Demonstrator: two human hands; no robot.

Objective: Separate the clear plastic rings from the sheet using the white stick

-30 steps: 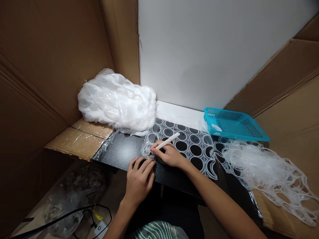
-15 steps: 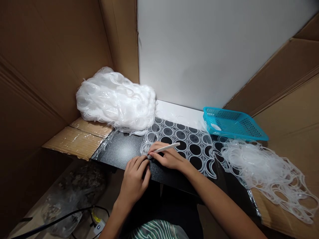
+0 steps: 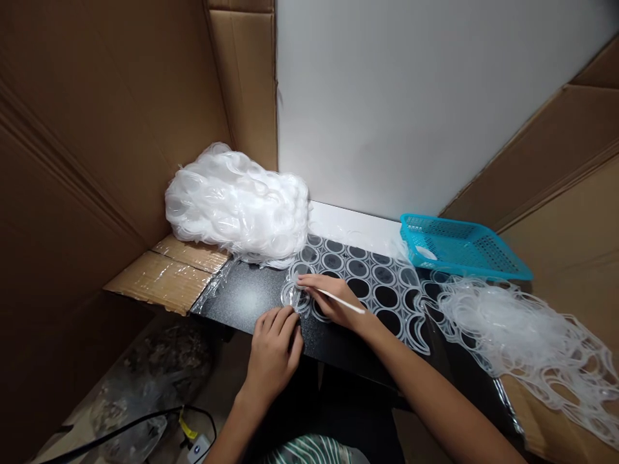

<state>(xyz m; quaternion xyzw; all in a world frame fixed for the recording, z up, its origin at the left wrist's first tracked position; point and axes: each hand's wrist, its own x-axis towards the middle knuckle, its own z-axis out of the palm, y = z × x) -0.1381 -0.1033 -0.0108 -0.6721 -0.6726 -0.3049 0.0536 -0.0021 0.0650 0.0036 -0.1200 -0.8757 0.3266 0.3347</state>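
A clear plastic sheet of punched circles lies flat on the black table. My right hand rests on the sheet's near left corner, fingers closed on a thin white stick that points back toward my wrist. Its fingertips touch a clear disc at the sheet's edge. My left hand sits just below, fingers curled together with their tips pressing the table edge by that disc; nothing I can make out is in it.
A big heap of clear plastic discs sits at the back left. A blue basket stands at the back right, with a tangle of leftover plastic webbing in front of it. Cardboard walls close in both sides. Cables and bags lie on the floor below.
The white stick has swung from pointing up and away to lying back along my right hand. My right fingertips have moved onto the clear disc. My left hand has stayed close beneath.
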